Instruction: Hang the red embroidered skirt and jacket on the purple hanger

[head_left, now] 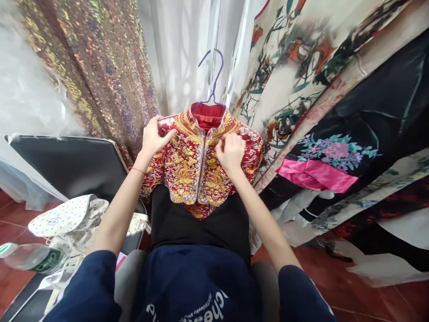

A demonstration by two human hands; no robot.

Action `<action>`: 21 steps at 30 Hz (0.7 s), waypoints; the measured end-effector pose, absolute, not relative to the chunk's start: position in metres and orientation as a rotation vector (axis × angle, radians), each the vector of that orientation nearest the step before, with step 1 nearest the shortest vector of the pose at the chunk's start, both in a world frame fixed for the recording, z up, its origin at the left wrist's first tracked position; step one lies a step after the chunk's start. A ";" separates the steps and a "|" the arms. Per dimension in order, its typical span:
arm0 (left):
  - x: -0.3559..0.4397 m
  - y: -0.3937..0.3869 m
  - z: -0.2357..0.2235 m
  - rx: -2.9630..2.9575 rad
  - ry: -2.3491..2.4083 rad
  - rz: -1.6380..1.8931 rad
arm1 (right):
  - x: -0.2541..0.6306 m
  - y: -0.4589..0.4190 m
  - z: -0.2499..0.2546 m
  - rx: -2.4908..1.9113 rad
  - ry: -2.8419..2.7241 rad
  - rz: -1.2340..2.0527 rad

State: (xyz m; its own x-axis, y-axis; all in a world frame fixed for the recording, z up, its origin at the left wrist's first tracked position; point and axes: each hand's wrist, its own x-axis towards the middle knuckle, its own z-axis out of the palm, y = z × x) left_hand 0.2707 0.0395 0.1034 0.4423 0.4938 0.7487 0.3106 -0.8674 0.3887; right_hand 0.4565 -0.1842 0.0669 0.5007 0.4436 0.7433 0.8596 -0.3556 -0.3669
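Observation:
A red jacket with gold and silver embroidery, a stand collar and a closed front zip lies over my lap. It is on a purple wire hanger, whose hook rises above the collar. My left hand rests at the jacket's left shoulder, thumb stretched out and apart from the fingers. Over the right side of the chest is my right hand, its fingers curled in close to the embroidery. What those fingers grip, if anything, is hidden.
Left of me, a black chair carries a spotted white bag and a plastic bottle. Sequined fabric and a white curtain hang ahead. Garments, including a black one with a pink sash, crowd the right.

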 end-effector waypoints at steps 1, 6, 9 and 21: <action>0.279 0.037 0.109 2.523 0.653 1.384 | 0.445 -0.177 0.069 -1.951 -1.096 -0.594; 0.313 0.017 0.139 2.704 0.526 1.258 | 0.421 -0.145 0.077 -1.747 -0.922 -0.223; 0.324 0.007 0.147 2.724 0.524 1.244 | 0.423 -0.137 0.077 -1.515 -0.820 0.026; 0.339 0.000 0.122 2.558 0.744 1.473 | 0.413 -0.134 0.069 -1.123 -0.619 0.451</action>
